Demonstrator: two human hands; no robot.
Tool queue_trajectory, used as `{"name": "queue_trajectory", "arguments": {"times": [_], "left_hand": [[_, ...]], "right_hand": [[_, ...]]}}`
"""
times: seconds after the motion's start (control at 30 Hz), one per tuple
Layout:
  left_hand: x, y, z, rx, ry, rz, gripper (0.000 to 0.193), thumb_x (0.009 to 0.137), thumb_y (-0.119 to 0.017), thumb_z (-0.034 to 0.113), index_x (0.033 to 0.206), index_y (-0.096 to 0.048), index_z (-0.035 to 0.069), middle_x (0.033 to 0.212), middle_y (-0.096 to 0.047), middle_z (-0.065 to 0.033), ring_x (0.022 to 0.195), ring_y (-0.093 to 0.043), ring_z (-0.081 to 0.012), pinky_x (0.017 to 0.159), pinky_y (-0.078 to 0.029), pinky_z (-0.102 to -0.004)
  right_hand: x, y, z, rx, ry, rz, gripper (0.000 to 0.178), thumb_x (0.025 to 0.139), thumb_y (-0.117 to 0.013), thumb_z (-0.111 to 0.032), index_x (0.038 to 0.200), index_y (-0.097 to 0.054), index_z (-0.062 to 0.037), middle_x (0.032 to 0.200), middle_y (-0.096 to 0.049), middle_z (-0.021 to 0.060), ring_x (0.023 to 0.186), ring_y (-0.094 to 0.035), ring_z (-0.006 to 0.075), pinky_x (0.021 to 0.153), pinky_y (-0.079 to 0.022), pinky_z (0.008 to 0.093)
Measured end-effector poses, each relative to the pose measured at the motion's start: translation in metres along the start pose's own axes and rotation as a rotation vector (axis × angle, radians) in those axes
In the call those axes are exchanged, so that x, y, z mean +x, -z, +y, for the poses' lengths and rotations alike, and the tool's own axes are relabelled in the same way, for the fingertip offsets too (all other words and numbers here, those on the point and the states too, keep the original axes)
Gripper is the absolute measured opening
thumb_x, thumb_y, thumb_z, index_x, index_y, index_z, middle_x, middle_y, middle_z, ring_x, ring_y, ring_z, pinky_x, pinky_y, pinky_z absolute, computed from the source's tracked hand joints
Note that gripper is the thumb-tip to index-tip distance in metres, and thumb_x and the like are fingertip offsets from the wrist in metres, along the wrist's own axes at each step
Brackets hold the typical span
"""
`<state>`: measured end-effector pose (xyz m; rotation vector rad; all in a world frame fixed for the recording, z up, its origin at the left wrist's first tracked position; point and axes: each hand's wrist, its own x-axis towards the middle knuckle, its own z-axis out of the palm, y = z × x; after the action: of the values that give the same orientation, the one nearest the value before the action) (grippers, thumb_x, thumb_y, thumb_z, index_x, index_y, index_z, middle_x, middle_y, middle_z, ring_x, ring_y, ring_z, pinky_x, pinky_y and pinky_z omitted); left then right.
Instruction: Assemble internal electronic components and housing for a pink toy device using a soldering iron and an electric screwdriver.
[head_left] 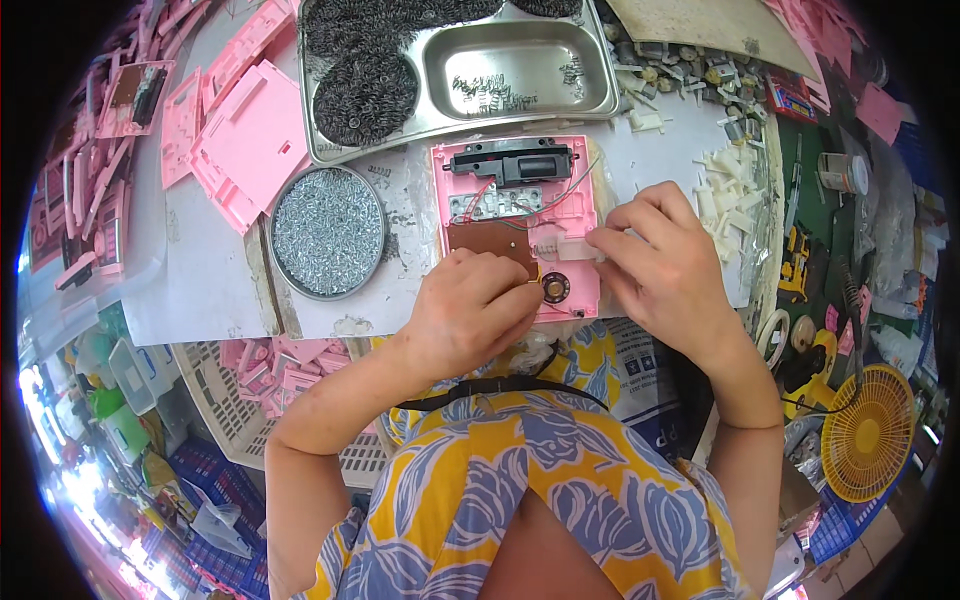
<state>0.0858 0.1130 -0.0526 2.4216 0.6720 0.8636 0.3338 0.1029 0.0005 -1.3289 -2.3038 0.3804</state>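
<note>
A pink plastic housing [588, 300] lies on the worktable in front of me. In it sit a black mechanism [520, 163], a metal contact plate [495, 204] with thin wires, a brown circuit board [485, 238] and a small round speaker [556, 288]. My right hand [665, 262] pinches a translucent white plastic piece [574, 249] at the housing's right side. A small coil spring [545, 248] shows at that piece's left end. My left hand [475, 308] rests over the housing's lower left, fingers curled together beside the board and speaker; what their tips grip is hidden.
Left of the housing stands a round dish [328, 232] of small metal screws. Behind is a steel tray [610, 100] of dark springs. White plastic pieces [728, 205] pile at right; pink panels [250, 145] lie at left. A beige crate [225, 400] sits below the table edge.
</note>
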Motion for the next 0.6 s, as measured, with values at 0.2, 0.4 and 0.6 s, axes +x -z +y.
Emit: {"name": "queue_trajectory", "arguments": {"times": [0.2,0.4,0.6], "left_hand": [[0.005,-0.003,0.005,-0.123,0.107,0.127,0.064,0.065,-0.09,0.017,0.118,-0.055,0.005,0.101,-0.067,-0.0079,0.085,-0.067,-0.026,0.07,-0.049,-0.0377],[0.007,0.008,0.004,-0.153,0.142,-0.164,0.083,0.07,-0.088,0.027,0.137,-0.047,0.002,0.116,-0.066,-0.0158,0.089,-0.066,-0.0278,0.076,-0.049,-0.0401],[0.017,0.022,0.012,0.068,0.077,-0.368,0.078,0.075,-0.083,0.022,0.141,-0.047,0.0,0.125,-0.065,-0.0152,0.099,-0.065,-0.0322,0.079,-0.049,-0.0424]], "right_hand": [[0.001,-0.01,0.02,0.23,0.001,0.033,0.028,0.068,-0.08,-0.005,0.095,-0.073,-0.0035,0.092,-0.065,0.0072,0.089,-0.058,0.0275,0.075,-0.051,0.0366],[-0.01,-0.028,0.028,0.373,-0.033,0.057,0.027,0.068,-0.081,-0.007,0.094,-0.074,-0.0049,0.094,-0.066,0.0062,0.091,-0.057,0.028,0.078,-0.051,0.0382],[-0.002,-0.014,0.0,0.024,-0.063,0.001,0.024,0.071,-0.08,-0.013,0.094,-0.075,-0.0096,0.112,-0.061,0.009,0.105,-0.053,0.0334,0.089,-0.048,0.0423]]}}
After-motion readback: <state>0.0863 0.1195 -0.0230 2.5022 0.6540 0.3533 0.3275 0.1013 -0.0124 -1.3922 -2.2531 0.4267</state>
